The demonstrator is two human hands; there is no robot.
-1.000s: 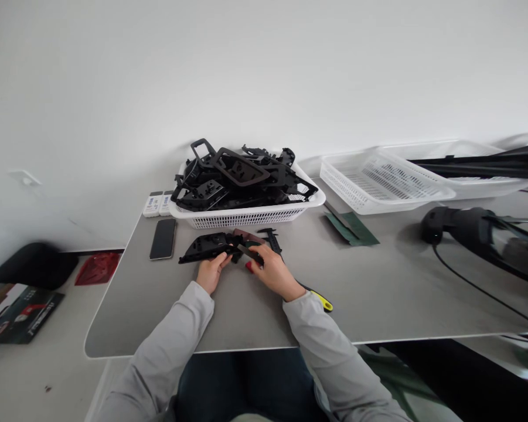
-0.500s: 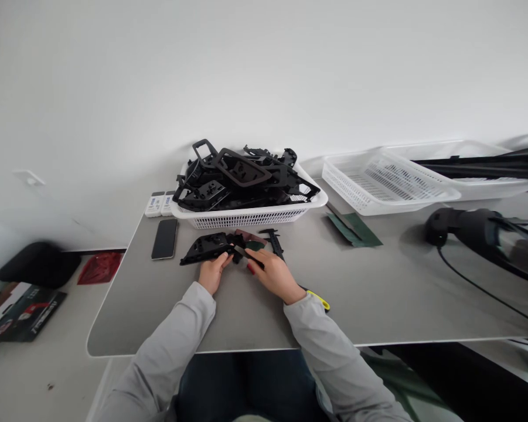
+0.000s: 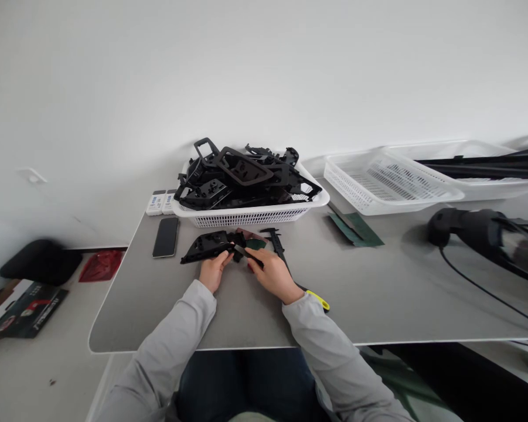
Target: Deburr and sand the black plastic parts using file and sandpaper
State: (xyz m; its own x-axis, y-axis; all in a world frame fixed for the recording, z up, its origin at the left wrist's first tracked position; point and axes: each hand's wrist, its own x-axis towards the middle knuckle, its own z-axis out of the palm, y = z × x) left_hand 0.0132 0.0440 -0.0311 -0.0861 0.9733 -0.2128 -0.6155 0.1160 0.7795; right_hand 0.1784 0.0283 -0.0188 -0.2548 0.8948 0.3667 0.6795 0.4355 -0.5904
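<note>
My left hand [image 3: 213,271] is closed on the lower edge of a black moulded plastic part [image 3: 206,245], keeping it just over the table. In my right hand [image 3: 273,274] is a small knife [image 3: 241,251] with a dark handle, its thin blade against the right end of the part. A bit of red shows beneath my right fingers. Behind them lie a dark green and reddish-brown piece [image 3: 255,241] and a black caliper [image 3: 276,241]. Partly under my right wrist is a yellow-and-black tool handle [image 3: 319,300].
A white basket [image 3: 250,219] heaped with black plastic parts stands at the back. Left of it are small white boxes [image 3: 162,203] and a phone [image 3: 166,237]. Green sheets [image 3: 364,230], white baskets [image 3: 395,205] and a black corded device [image 3: 461,228] occupy the right.
Almost nothing differs. The view has shifted slightly; both hands keep their holds, and the blade stays at the right end of the plastic part.
</note>
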